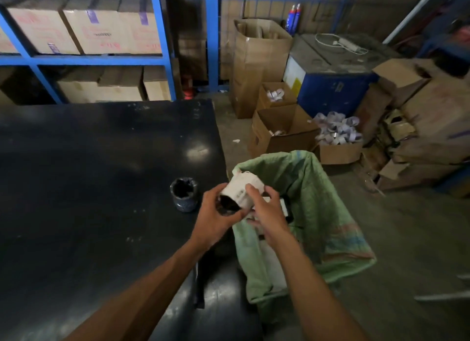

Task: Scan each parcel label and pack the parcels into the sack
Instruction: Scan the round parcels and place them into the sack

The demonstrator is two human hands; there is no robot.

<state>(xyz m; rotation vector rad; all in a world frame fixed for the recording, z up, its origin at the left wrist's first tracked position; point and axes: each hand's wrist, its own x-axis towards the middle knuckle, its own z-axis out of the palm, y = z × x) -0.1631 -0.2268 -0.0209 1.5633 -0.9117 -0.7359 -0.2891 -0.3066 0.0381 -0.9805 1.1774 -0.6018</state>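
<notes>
Two hands share one parcel (241,191) at the table's right edge, just above the mouth of the green woven sack (320,200). The left hand (216,218) cups the parcel's dark lower end, fingers curled round it; the right hand (267,208) lies over the white label side w/ fingers curled on the wrap, thumb near the label. Behind the right hand, down toward the sack, sits something dark w/ a white face — poss. the scanner, but too hidden to call. Step in hand looks like the hand-over from scan to pack: the label faces up and the parcel is at the sack's rim, not yet inside. Next move prob. calls for carrying it right and down past the rim, then letting go w/o snagging the loose fabric, which sags at the near side. A 2nd parcel (185,194), dark-wrapped and roundish, stands on the black table (89,175) just left of the hands, apart from them; it appears next in line. The tabletop is glossy, scuffed, w/ a light glare spot. Around it: blue steel shelving (162,48) stacked w/ cartons, open cardboard boxes (282,134) on the concrete floor, a spill of white paper rolls (335,130), and a blue machine (330,91) by the wall.
</notes>
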